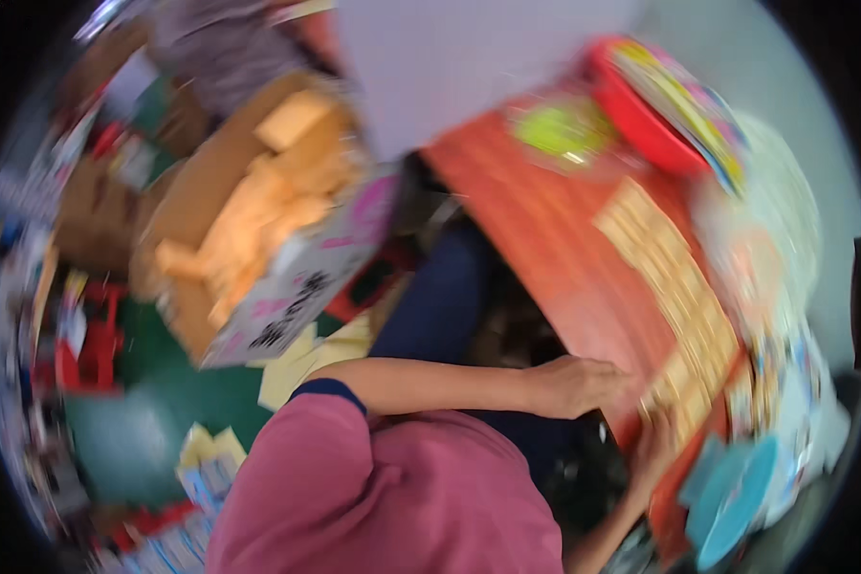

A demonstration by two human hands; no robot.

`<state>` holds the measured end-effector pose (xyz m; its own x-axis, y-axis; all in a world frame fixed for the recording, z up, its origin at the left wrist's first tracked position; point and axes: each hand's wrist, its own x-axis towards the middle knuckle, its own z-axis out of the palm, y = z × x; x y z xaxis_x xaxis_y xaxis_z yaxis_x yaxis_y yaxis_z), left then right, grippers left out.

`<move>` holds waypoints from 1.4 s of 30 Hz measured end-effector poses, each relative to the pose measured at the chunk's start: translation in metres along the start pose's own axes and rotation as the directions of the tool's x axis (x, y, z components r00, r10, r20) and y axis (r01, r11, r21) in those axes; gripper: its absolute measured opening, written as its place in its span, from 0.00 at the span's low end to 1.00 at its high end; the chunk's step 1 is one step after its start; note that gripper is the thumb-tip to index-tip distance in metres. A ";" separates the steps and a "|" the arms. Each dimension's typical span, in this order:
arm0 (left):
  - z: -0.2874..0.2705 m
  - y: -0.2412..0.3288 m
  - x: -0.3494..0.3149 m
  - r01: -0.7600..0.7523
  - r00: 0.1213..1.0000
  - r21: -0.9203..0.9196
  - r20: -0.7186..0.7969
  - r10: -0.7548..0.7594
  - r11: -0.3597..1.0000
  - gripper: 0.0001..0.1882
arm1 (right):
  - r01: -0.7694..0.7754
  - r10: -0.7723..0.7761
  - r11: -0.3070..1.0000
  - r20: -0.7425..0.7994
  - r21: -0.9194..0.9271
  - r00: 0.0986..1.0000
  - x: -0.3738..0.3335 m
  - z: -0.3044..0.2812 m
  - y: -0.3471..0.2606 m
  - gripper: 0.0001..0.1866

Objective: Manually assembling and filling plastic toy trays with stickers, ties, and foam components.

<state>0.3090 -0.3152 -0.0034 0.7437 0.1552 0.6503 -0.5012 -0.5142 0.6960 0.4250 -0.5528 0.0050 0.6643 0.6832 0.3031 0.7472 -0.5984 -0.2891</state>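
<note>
Evidently, a row of gold-coloured strips [681, 304] is laid along the orange-red table [564, 277], lengthwise and near its right-hand side. The near end of the row is reached by the right hand [655, 442], whose fingers seem to be rested on or against the strips; whether any strip is grasped cannot be told through the blur. The left hand [576, 386] is held just beside the table edge, its fingers drawn together, and whether anything is pinched there cannot be told either.

By their look, the strips may be judged light, thin and rather smooth, so they could be slid or creased easily. A hold is probably best taken by the long edges near one end, with a gentle pinch. Beyond the row, a red basin [631, 120] is seen, and a blue bowl [737, 497] is placed near the right hand.
</note>
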 end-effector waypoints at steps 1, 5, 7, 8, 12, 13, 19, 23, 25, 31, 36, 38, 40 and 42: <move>-0.028 0.004 -0.007 0.081 0.995 0.039 0.061 -0.083 0.996 0.17 | -0.203 0.263 0.871 -0.075 0.448 0.962 -0.009 0.013 0.010 0.12; -0.155 0.026 -0.045 0.376 0.925 0.357 -0.192 -0.327 0.855 0.17 | 0.078 -0.073 0.997 -0.185 0.018 0.980 0.017 0.010 -0.055 0.11; -0.219 0.028 -0.067 0.454 0.853 0.481 -0.478 -0.211 0.750 0.13 | 0.139 -0.127 0.988 -0.161 0.068 0.979 0.031 0.025 -0.084 0.10; -0.253 0.036 -0.074 0.460 0.862 0.649 -0.489 -0.132 0.605 0.13 | 0.162 -0.148 0.982 -0.144 0.096 0.979 0.036 0.033 -0.096 0.08; -0.385 0.003 -0.158 0.870 0.479 0.366 -0.785 -0.393 0.330 0.14 | 0.221 -0.220 0.959 -0.024 0.180 0.975 0.053 0.058 -0.137 0.07; -0.409 -0.006 -0.179 0.931 0.364 0.298 -0.785 -0.502 0.209 0.14 | 0.231 -0.231 0.956 -0.022 0.180 0.973 0.055 0.062 -0.142 0.07; -0.457 -0.051 -0.251 0.874 0.219 0.474 -0.580 -0.784 -0.106 0.17 | 0.359 -0.360 0.932 0.009 0.052 0.933 0.054 0.079 -0.139 0.07; -0.469 -0.057 -0.276 0.851 0.114 0.508 -0.431 -0.895 -0.136 0.26 | 0.389 -0.389 0.921 0.024 0.024 0.921 0.053 0.081 -0.141 0.08; -0.457 -0.044 -0.264 0.916 0.114 0.396 -0.395 -0.911 -0.057 0.27 | 0.387 -0.386 0.922 0.034 -0.001 0.922 0.052 0.080 -0.145 0.08; -0.460 -0.053 -0.299 0.845 0.223 0.535 -0.361 -0.905 -0.005 0.27 | 0.341 -0.342 0.940 0.033 0.014 0.939 0.055 0.084 -0.148 0.08; -0.467 -0.051 -0.302 0.858 0.198 0.513 -0.290 -0.936 0.023 0.24 | 0.350 -0.348 0.937 0.046 -0.026 0.936 0.056 0.085 -0.148 0.08; -0.464 -0.049 -0.306 0.898 0.252 0.434 -0.373 -0.893 0.072 0.23 | 0.369 -0.366 0.928 0.050 -0.047 0.929 0.057 0.085 -0.147 0.09; -0.462 -0.050 -0.308 0.897 0.300 0.425 -0.383 -0.874 0.122 0.22 | 0.384 -0.382 0.921 0.048 -0.064 0.923 0.056 0.085 -0.147 0.09; -0.467 -0.049 -0.312 0.893 0.345 0.419 -0.398 -0.850 0.167 0.20 | 0.385 -0.382 0.919 0.051 -0.089 0.923 0.056 0.085 -0.147 0.09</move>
<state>-0.1056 0.0553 -0.0979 0.5068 0.8263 -0.2458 0.7655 -0.3003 0.5691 0.3509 -0.3915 -0.0125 0.3269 0.8804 0.3435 0.9437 -0.3239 -0.0678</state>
